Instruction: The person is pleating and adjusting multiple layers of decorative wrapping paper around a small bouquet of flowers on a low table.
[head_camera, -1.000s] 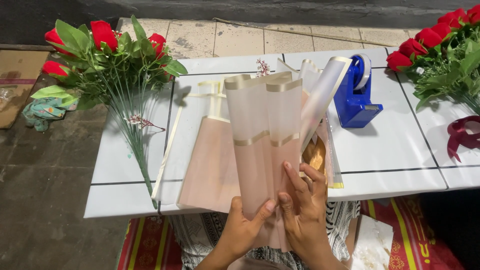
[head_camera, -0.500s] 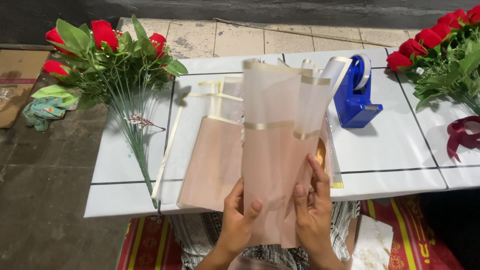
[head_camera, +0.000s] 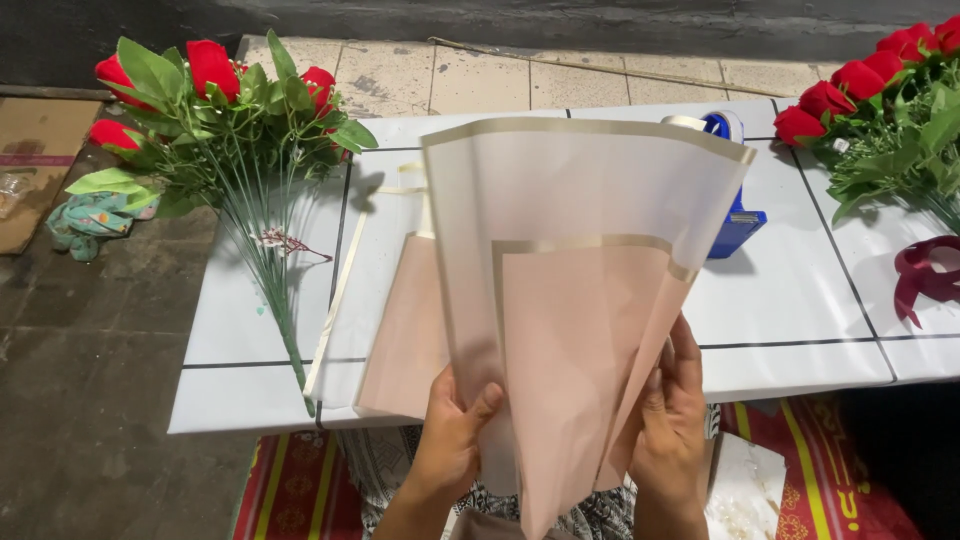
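Wrapping sheet (head_camera: 570, 300) before blue tape dispenser (head_camera: 738, 215).

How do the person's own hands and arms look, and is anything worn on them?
Both the left hand and the right hand are bare: no gloves, and no rings or watch visible. The forearms, as far as the picture shows them, are also uncovered, with no sleeve in view. The nails that show look short and unpainted. Below the arms a patterned black-and-white cloth is visible.
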